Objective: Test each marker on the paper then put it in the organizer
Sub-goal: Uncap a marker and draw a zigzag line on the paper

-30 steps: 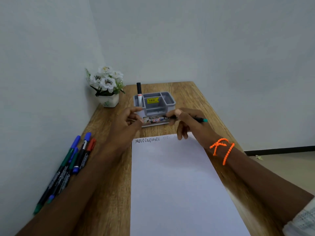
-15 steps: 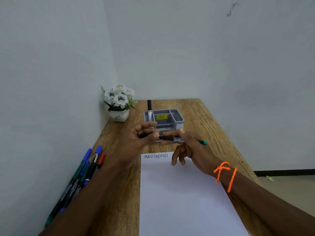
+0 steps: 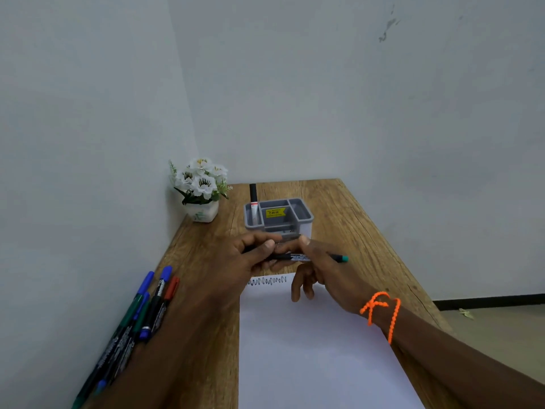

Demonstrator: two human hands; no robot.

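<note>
**Both hands on one marker, just in front of the organizer**

The landmark is the grey plastic organizer with several compartments [image 3: 278,216], which stands near the far end of the wooden table [image 3: 348,219]. Just in front of it, both hands meet on a slim black marker with a green end [image 3: 298,257] — held roughly level, its green end pointing to the organizer's right. The right hand [image 3: 324,270] pinches the barrel between thumb and forefinger, its other fingers hanging down over the paper. The left hand [image 3: 250,255] curls its fingers round the marker's other end; whether it grips the cap or the barrel there is hard to tell, as the fingers cover it.

In the organizer's left compartment stands a white marker with a black cap [image 3: 253,202], upright. In front of the organizer, under the hands, lies a white sheet of paper [image 3: 309,349] with a dark zigzag scribble [image 3: 267,281] along its far edge. Well to the organizer's front left, a bunch of capped markers — blue, green, red [image 3: 141,314] — lies along the wall. Left of the organizer sits a small white pot of white flowers [image 3: 202,190]. An orange beaded bracelet [image 3: 380,311] circles the right wrist.
</note>
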